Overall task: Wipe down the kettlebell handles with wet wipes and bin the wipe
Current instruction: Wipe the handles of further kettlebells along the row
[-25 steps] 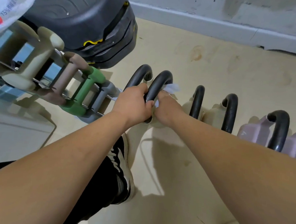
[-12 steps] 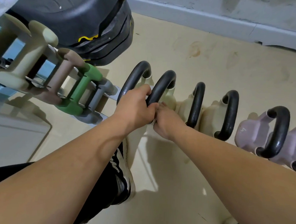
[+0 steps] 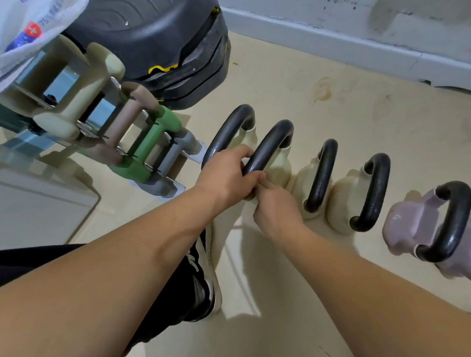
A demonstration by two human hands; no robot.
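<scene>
Black handle (image 3: 267,147) of 2nd cream kettlebell, in the floor row by the dumbbell rack (image 3: 100,133): left hand (image 3: 226,178) gripped its near leg; right hand (image 3: 276,207) curled just below, touching; grip unclear, wipe unseen.

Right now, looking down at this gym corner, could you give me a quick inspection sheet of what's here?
Surface: beige floor, stained near the wall.
Job's things: row of kettlebells; second kettlebell handle being worked on. Wipe barely visible, a white scrap between the fingers. No bin seen.
Clutter: dumbbell rack, black stacked equipment, wipes packet top left.
Hands: left hand shut around the handle; right hand pressed beside it, grip unclear.
Cables: nothing seen.
Surroundings: grey wall; the person's shoe.
</scene>
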